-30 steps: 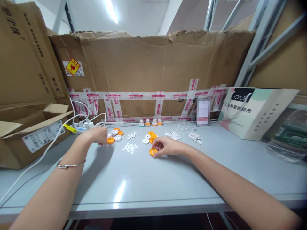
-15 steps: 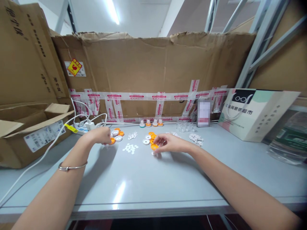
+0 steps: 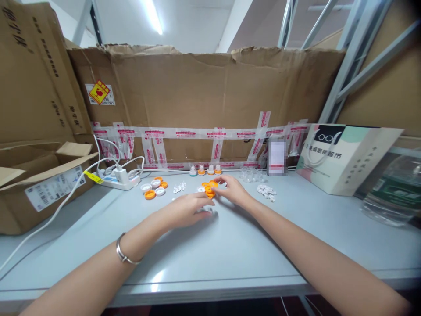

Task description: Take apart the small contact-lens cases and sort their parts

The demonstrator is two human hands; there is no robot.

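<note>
My left hand (image 3: 190, 210) reaches across the middle of the table, palm down, with thumb and fingers apart and nothing visible between them. Its fingertips are close to a small pile of orange rings (image 3: 209, 192). At the far side of that pile, my right hand (image 3: 232, 189) has its thumb and fingers around an orange ring (image 3: 213, 184); the exact contact is blurred. A white ring (image 3: 200, 189) lies beside the pile. My left hand covers most of the small white discs. Small white pieces (image 3: 179, 187) lie behind it.
Orange and white rings (image 3: 160, 192) form another group at left. Several capped pieces (image 3: 201, 170) stand at the back, near clear cups (image 3: 251, 174). White parts (image 3: 266, 192) lie at right. A phone (image 3: 277, 157), paper bag (image 3: 345, 158), bottle (image 3: 393, 188), power strip (image 3: 120, 181) and open carton (image 3: 49, 188) surround them.
My left hand has moved right, from the left ring group to the middle pile, and its fingers have opened. My right hand has shifted slightly back and up on the pile.
</note>
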